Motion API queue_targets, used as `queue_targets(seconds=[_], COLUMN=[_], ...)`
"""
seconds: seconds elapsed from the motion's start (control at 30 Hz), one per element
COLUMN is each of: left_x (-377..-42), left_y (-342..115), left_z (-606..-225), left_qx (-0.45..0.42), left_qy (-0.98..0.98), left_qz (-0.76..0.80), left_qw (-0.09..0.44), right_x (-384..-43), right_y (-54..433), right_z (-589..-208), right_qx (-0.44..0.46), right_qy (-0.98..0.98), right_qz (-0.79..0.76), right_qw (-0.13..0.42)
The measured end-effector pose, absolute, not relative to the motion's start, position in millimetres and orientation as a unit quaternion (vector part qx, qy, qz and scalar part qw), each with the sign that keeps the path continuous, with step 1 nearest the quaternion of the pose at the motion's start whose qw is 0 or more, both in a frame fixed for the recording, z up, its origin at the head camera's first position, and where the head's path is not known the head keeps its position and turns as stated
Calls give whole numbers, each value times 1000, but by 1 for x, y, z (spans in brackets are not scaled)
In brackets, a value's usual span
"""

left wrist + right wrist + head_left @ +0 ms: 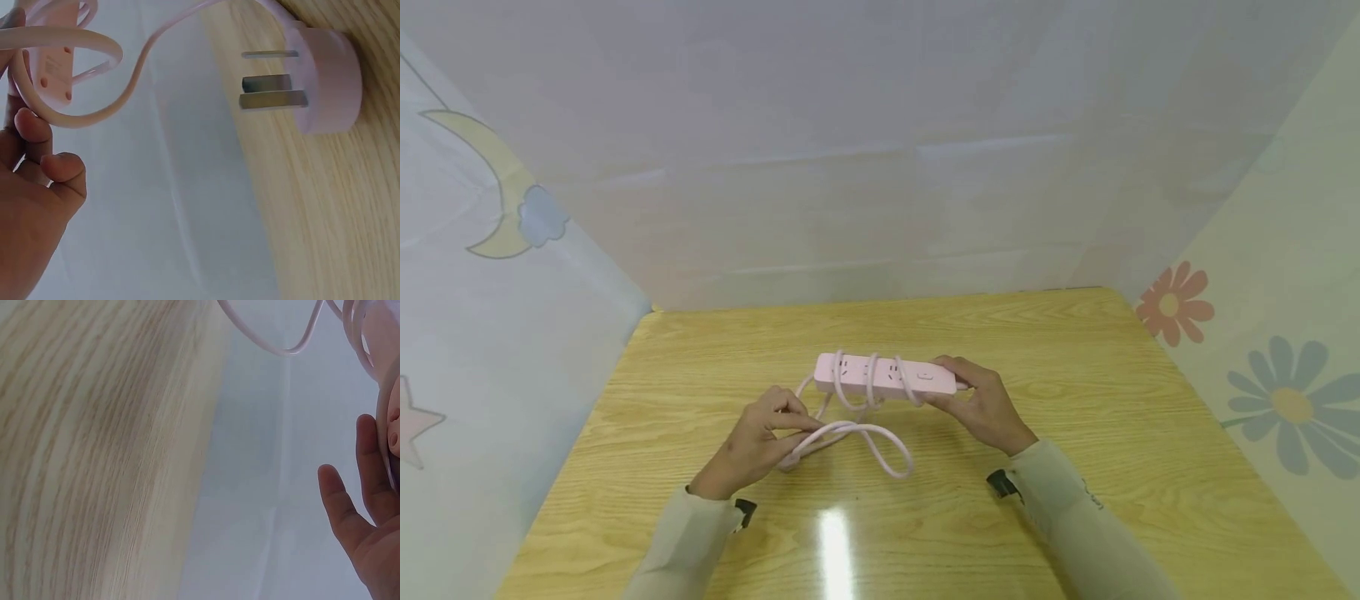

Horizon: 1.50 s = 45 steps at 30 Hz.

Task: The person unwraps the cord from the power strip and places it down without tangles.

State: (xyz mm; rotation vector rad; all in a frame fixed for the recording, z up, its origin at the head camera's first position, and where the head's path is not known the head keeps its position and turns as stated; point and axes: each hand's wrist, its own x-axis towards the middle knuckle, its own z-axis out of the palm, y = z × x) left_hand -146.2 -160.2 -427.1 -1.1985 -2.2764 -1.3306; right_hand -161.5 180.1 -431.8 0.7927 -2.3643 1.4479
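Note:
A pink power strip [934,379] is held above the table, its socket face with the switch turned toward the head camera. Its pink cord [870,379] winds around the strip in several turns. The right hand [987,407] grips the strip's right end between thumb and fingers. Below and left of the strip, the left hand [760,437] pinches the cord, and a loose loop [901,467] hangs to the right of its fingers. In the left wrist view the plug [331,81] shows its metal prongs, close to the wooden surface.
A wooden table [1000,533] lies beneath both hands, with a bright reflection near its front. Pale hanging sheets [865,208] enclose the back and sides; the left one bears a moon, the right one flowers [1292,406].

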Motion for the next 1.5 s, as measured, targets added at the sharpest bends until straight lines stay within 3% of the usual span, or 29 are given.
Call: queue_targets(seconds=[0.23,0.67,0.93,1.27,1.5], left_x=[-147,-145,-148,-162,-174], left_y=[-159,-153,-152,-154,-153], left_z=[-432,-440,-436,-426,-423], left_qx=[-382,-339,-331,-322,-258], left_qy=[-816,-856,-857,-851,-879], left_qz=[-423,-390,-393,-400,-393], left_qw=[93,32,41,111,77], right_x=[-147,-145,-145,-143,-144], right_y=[173,173,174,174,174], right_z=[-403,-399,-400,-398,-399], right_qx=[277,274,273,269,268], right_qy=[-812,-807,-805,-804,-805], right_qz=[496,508,510,516,516], right_qw=[133,126,127,122,119])
